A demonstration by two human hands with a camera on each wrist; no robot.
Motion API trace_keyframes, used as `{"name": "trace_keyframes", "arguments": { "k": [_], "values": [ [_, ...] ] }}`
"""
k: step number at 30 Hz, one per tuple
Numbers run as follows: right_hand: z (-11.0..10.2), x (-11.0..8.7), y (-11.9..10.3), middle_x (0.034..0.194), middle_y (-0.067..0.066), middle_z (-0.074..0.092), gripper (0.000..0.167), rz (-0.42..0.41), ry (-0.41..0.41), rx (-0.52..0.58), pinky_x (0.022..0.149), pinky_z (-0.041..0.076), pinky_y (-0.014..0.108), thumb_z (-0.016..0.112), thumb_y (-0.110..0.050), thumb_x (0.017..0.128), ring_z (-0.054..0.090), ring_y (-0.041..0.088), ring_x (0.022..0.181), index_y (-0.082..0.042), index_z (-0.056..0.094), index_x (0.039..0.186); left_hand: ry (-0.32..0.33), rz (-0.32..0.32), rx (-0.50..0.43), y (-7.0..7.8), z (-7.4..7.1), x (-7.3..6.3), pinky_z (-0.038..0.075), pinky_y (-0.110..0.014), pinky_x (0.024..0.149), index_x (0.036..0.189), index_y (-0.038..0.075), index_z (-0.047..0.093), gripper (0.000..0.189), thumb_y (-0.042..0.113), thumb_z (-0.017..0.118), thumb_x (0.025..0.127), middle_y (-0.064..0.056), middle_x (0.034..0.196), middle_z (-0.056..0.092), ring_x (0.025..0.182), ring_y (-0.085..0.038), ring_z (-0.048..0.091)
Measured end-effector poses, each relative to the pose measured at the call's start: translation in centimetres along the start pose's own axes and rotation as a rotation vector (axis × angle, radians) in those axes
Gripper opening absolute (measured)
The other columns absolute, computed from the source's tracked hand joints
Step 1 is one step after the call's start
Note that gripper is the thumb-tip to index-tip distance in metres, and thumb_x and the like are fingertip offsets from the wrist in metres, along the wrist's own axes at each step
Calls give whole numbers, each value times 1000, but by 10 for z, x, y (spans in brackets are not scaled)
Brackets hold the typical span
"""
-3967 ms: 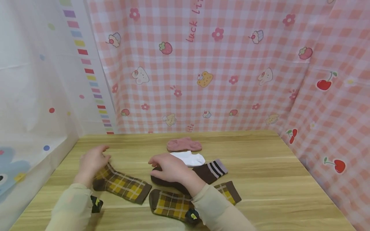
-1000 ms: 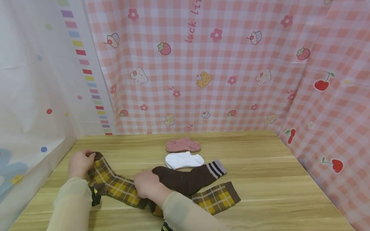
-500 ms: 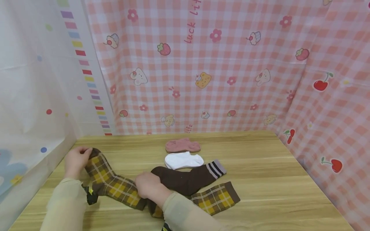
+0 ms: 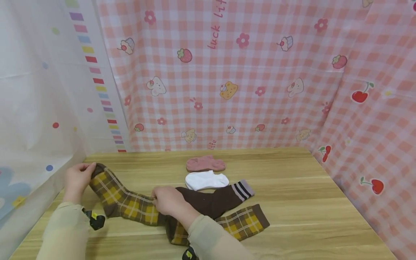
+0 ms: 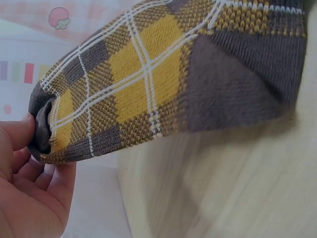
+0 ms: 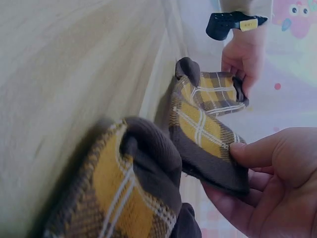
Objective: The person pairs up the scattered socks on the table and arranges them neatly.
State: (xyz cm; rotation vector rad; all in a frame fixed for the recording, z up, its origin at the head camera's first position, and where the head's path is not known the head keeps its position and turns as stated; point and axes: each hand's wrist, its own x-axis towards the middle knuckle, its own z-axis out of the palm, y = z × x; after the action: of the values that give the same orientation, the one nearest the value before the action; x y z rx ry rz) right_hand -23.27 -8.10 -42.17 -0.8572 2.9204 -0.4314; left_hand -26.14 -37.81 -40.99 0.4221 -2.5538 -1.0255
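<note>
A brown and yellow plaid sock (image 4: 112,193) stretches between both hands at the left of the table. My left hand (image 4: 77,178) pinches its dark toe between thumb and fingers, as the left wrist view shows up close. At the other end my right hand (image 4: 169,200) pinches the brown cuff, thumb on top and fingers beneath in the right wrist view. A matching plaid sock (image 4: 242,224) lies on the table under my right forearm, which hides its middle; its toe end (image 6: 148,158) is near in the right wrist view.
Behind my right hand lies a dark brown sock (image 4: 208,202) with a striped cuff. Farther back are white ankle socks (image 4: 206,180) and pink ankle socks (image 4: 205,163). The wooden table (image 4: 308,209) ends at a pink checked curtain (image 4: 260,72) and a white cloth (image 4: 35,90) on the left.
Both hands took hold of the left plaid sock. Over the last second, my left hand has moved left and back, lifting the toe; my right hand has moved slightly right and back with the cuff.
</note>
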Motion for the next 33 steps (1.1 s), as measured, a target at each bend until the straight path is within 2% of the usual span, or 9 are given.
{"name": "trace_keyframes", "arguments": {
  "k": [7,10,16,20,22,24,27,30,33],
  "values": [
    [-6,1,7,95,-12,67,10,37,70,141,70,48,21,65,-25,97,60,3,81,-23,71,105,-46,-98,-81,7,-10,-3,43,-38,75,124,-15,56,58,37,46,103,-34,124,54,105,-39,50],
    [-11,0,11,95,-11,68,10,26,106,217,69,47,20,64,-23,98,58,2,77,-21,71,105,-58,-102,-90,11,-14,-5,43,-34,72,127,-14,55,61,40,45,103,-33,127,53,106,-38,50],
    [-26,-5,22,95,-6,69,12,-9,157,329,68,48,20,63,-20,98,60,4,76,-16,72,107,-18,-31,-67,19,-18,-6,41,-27,69,125,-13,58,60,41,48,102,-32,125,56,100,-33,52],
    [-35,-7,31,96,-4,70,13,-28,210,349,72,50,21,64,-20,98,63,7,81,-15,71,107,-6,18,-53,24,-18,-4,40,-25,69,125,-13,59,58,40,48,102,-32,124,58,99,-30,53],
    [-38,-8,34,96,-4,70,13,-35,234,356,72,50,21,64,-21,98,63,7,81,-15,72,106,4,47,-56,26,-17,-4,41,-24,69,123,-12,61,55,37,50,102,-31,122,59,95,-23,54],
    [-42,-9,38,96,-4,70,13,-28,251,367,72,50,22,64,-21,98,63,7,80,-15,72,107,11,68,-68,30,-15,-5,41,-20,68,122,-12,62,53,36,52,101,-29,118,62,88,-10,52],
    [-47,-10,43,98,-4,71,14,-21,282,375,73,50,24,63,-21,98,63,8,82,-15,72,108,6,86,-121,35,-13,-6,45,-13,64,121,-13,63,50,32,56,100,-25,113,64,79,6,48],
    [-51,-11,49,101,-2,71,16,-19,307,385,77,51,26,63,-21,99,64,11,87,-14,72,109,-8,96,-169,43,-11,-8,47,-9,61,122,-14,62,49,30,58,100,-22,111,64,73,12,48],
    [-54,-13,55,106,0,71,16,-27,329,395,84,51,30,63,-19,99,65,15,96,-12,72,110,-15,114,-229,52,-9,-12,50,-10,62,122,-15,61,46,26,59,100,-17,107,66,71,13,51]
  ]
}}
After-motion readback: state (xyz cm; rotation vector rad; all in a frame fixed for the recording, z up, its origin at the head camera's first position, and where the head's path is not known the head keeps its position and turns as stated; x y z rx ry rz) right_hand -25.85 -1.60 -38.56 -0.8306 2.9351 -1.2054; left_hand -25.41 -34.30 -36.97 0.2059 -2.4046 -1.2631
